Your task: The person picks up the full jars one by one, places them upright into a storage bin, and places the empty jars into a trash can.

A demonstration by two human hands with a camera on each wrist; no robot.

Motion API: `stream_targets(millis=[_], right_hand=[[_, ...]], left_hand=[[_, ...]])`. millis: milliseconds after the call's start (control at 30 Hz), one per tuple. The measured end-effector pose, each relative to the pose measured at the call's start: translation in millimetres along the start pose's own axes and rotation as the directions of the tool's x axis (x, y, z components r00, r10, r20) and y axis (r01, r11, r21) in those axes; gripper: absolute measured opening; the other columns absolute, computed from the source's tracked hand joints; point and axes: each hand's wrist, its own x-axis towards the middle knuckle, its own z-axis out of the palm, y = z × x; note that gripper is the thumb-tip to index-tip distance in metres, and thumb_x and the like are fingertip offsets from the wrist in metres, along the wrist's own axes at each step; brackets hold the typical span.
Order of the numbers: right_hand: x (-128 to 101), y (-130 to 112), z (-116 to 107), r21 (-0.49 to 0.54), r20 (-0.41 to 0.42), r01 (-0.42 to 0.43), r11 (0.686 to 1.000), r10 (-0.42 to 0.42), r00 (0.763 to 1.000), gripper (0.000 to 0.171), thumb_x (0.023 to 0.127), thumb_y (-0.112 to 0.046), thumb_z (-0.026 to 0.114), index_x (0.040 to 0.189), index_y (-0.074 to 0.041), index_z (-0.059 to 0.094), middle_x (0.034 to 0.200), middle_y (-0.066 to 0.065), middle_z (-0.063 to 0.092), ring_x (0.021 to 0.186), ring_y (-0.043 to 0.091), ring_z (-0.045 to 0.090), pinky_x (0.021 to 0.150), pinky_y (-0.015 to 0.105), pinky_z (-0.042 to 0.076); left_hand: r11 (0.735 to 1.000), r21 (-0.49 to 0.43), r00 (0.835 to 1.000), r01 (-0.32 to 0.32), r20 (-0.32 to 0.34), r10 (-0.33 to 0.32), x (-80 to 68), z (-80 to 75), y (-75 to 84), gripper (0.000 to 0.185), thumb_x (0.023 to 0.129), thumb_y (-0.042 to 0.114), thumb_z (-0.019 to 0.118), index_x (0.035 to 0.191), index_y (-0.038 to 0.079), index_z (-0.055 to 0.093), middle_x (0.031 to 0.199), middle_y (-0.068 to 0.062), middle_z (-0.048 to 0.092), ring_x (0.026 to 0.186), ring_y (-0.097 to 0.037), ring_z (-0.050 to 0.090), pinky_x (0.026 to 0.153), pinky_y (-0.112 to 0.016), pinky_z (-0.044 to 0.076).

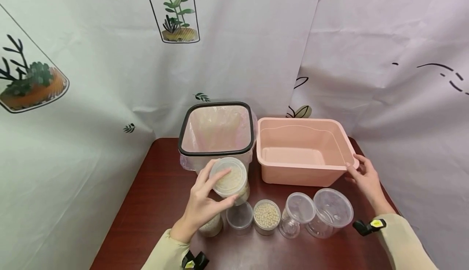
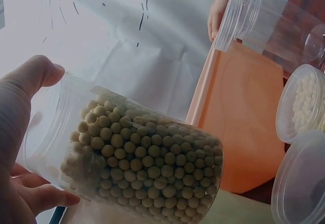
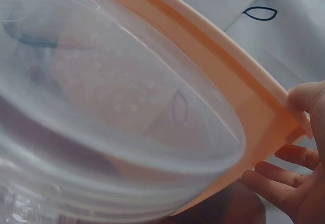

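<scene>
My left hand [image 1: 199, 207] grips a clear lidded jar [image 1: 237, 178] by its top, thumb on one side and fingers on the other. Small round beige balls fill much of this jar [image 2: 147, 153], as the left wrist view shows. It is held over the front of the bin, above the row of jars. At the far right, my right hand [image 1: 369, 184] holds the front right corner of a pink plastic basin [image 1: 293, 175]. Its thumb lies on the rim [image 3: 277, 94] and the other fingers are below it.
Behind the held jar stands a bin [image 1: 216, 154] with a black rim and a plastic liner. Along the front are a jar of pale balls [image 1: 266, 216], a low clear container [image 1: 239, 217], a partly hidden jar [image 1: 211, 227], and clear jars [image 1: 300, 208] near the right hand.
</scene>
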Motion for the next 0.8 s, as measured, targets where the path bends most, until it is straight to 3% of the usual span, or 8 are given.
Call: stream_targets(millis=[233,533,800], right_hand=[[-9.1,-22.5,-0.6,0.076,0.029,0.017,0.997,-0.019,0.999,0.06,0.087,-0.04,0.062,0.14,-0.027,0.037,0.121,0.013,0.049,0.081,0.002,0.06,0.058,0.026,0.054],[0.7,-3.8,2.2,0.068,-0.002,0.019,0.998,-0.019,1.0,0.058,0.087,-0.038,0.063,0.139,-0.03,0.038,0.124,0.018,0.046,0.081,0.003,0.061,0.058,0.027,0.054],[-2.8,-0.8,2.2,0.109,-0.002,-0.014,0.994,0.015,1.0,0.061,0.086,-0.035,0.065,0.14,-0.03,0.038,0.118,0.011,0.046,0.081,0.002,0.061,0.058,0.026,0.054]], left_hand=[[1.0,-0.022,1.0,0.008,0.001,-0.008,-0.1,13.6,-3.2,0.044,0.073,0.019,0.078,0.107,-0.005,0.063,0.12,-0.032,0.049,0.097,-0.044,0.05,0.083,-0.037,0.044],[0.999,-0.034,1.0,0.0,-0.026,0.0,-13.1,38.9,-28.5,0.049,0.075,0.029,0.076,0.113,0.001,0.064,0.125,-0.031,0.047,0.109,-0.041,0.048,0.091,-0.037,0.042],[0.997,-0.063,0.999,-0.036,-0.005,0.036,1.6,53.1,-28.6,0.051,0.073,0.025,0.078,0.115,0.0,0.063,0.126,-0.029,0.046,0.109,-0.038,0.048,0.088,-0.043,0.044]])
